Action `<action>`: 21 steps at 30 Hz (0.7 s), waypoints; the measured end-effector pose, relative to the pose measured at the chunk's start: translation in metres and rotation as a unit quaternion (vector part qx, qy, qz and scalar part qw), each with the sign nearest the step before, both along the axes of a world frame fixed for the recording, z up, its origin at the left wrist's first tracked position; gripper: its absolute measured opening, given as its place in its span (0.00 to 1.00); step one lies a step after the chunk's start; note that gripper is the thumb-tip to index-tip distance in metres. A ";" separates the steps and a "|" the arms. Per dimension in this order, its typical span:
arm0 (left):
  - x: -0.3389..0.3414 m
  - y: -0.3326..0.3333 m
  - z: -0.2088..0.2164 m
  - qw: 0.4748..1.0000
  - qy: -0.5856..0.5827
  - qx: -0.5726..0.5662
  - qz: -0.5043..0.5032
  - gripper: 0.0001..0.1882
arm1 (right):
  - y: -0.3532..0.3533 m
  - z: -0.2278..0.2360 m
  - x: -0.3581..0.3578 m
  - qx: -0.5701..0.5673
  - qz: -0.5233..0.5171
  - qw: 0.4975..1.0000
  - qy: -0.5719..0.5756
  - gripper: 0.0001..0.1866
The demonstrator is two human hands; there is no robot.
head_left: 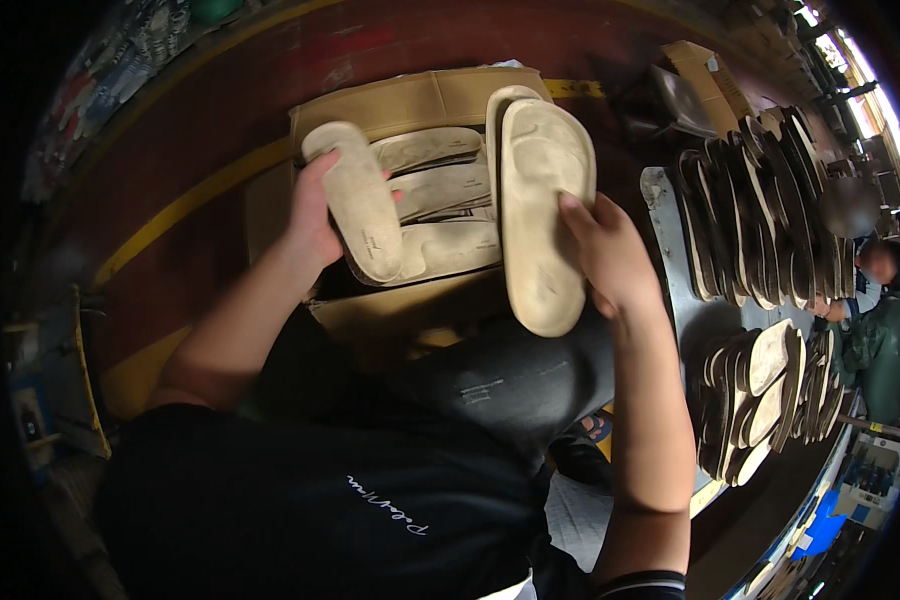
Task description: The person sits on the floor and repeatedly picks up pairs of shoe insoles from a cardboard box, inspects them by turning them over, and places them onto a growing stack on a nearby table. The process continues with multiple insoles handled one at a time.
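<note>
A pale beige shoe footbed (353, 195) is gripped in my left hand (316, 215), thumb along its edge and fingertips showing past its far side. My right hand (615, 258) holds another contoured beige footbed (545, 225), its thumb pressed on the upper face. Behind that one shows the edge of a second footbed (494, 130), apparently in the same grip. Below both hands sits an open cardboard box (410, 100) with stacks of similar footbeds (435, 190) lying in it. The left hand's footbed partly covers the box's left side.
To the right, a grey metal table (660, 215) bears long rows of footbeds (760, 220) standing on edge, and a nearer pile (755, 400). A co-worker (870, 300) is at its far side. Another cardboard box (705, 80) stands at the back right. Yellow lines (195, 210) cross the dark red floor.
</note>
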State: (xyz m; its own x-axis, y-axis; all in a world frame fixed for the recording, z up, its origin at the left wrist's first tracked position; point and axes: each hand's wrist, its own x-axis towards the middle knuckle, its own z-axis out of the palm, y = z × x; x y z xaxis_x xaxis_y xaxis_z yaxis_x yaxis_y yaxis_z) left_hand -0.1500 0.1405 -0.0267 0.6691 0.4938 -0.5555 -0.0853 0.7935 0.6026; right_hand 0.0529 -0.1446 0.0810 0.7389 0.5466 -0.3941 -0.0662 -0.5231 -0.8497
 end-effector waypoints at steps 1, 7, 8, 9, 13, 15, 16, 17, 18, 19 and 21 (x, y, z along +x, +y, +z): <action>-0.009 0.000 -0.003 0.999 0.028 -0.003 0.036 0.36 | 0.027 -0.001 0.005 -0.055 0.027 0.998 0.011 0.29; -0.046 -0.022 -0.058 0.990 0.090 -0.053 0.093 0.33 | 0.116 -0.144 0.042 -0.056 0.136 0.985 0.085 0.33; -0.050 -0.027 -0.064 0.991 0.087 -0.053 0.092 0.32 | 0.118 -0.172 0.039 -0.066 0.187 0.977 0.073 0.33; -0.044 -0.031 -0.069 0.992 0.079 -0.055 0.076 0.32 | 0.115 -0.213 0.041 -0.139 0.228 0.963 -0.033 0.36; -0.048 -0.033 -0.091 0.992 0.088 -0.012 0.085 0.27 | 0.141 -0.224 0.013 -0.284 0.187 0.933 -0.118 0.50; -0.045 -0.026 -0.100 0.992 0.081 0.019 0.098 0.26 | 0.135 -0.199 0.005 -0.341 0.189 0.903 -0.180 0.54; -0.039 -0.023 -0.102 0.992 0.075 0.033 0.096 0.25 | 0.128 -0.183 0.007 -0.372 0.181 0.886 -0.208 0.56; -0.031 -0.019 -0.103 0.991 0.066 0.072 0.094 0.24 | 0.121 -0.167 0.014 -0.381 0.178 0.890 -0.177 0.57; -0.027 -0.013 -0.106 0.991 0.049 0.095 0.083 0.25 | 0.115 -0.153 0.015 -0.370 0.149 0.902 -0.167 0.55; -0.030 -0.004 -0.113 0.996 0.009 0.052 0.072 0.25 | 0.112 -0.124 0.012 -0.351 0.132 0.914 -0.153 0.50; -0.031 0.000 -0.113 0.998 -0.034 0.059 0.003 0.28 | 0.080 -0.084 0.015 -0.216 0.130 0.956 -0.149 0.41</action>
